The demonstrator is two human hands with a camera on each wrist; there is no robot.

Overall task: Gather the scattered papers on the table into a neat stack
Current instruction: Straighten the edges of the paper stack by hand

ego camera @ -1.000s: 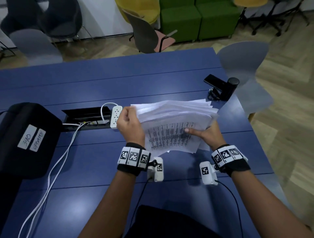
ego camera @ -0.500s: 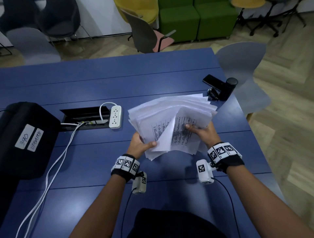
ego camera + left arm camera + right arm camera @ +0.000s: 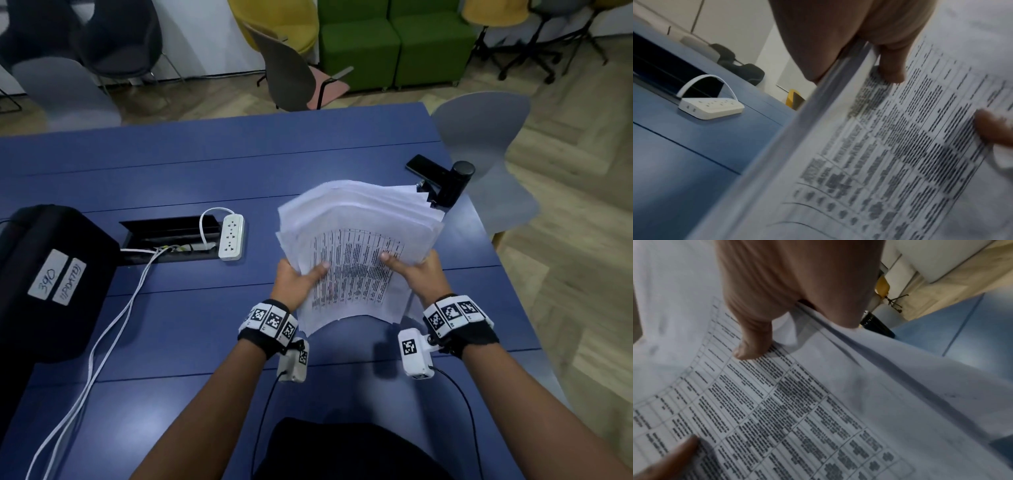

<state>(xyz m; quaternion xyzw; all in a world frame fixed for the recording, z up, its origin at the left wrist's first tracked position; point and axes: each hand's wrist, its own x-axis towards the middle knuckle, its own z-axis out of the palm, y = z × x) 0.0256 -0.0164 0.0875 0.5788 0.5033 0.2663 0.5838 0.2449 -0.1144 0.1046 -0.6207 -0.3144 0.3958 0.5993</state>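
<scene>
A loose bundle of white papers [image 3: 356, 240] is held up above the blue table [image 3: 171, 171], its sheets fanned and uneven, the top sheet printed with a table of text. My left hand [image 3: 298, 279] grips the bundle's left edge, thumb on the printed sheet [image 3: 900, 146]. My right hand [image 3: 416, 270] grips the right edge, its thumb [image 3: 752, 344] pressing on the same sheet [image 3: 777, 410]. The fingers of both hands are hidden behind the papers.
A white power strip [image 3: 232, 237] lies by an open cable hatch [image 3: 168, 236], white cables trailing left. A black case [image 3: 48, 281] sits at the left edge. A phone [image 3: 424, 166] and a black cylinder [image 3: 455, 185] stand at the table's far right, behind the papers. Grey chairs surround the table.
My left hand moved from the bundle's top left edge down to its lower left and now grips there. The folded-out sheet has been laid flat on top, and the bundle shifted slightly right.
</scene>
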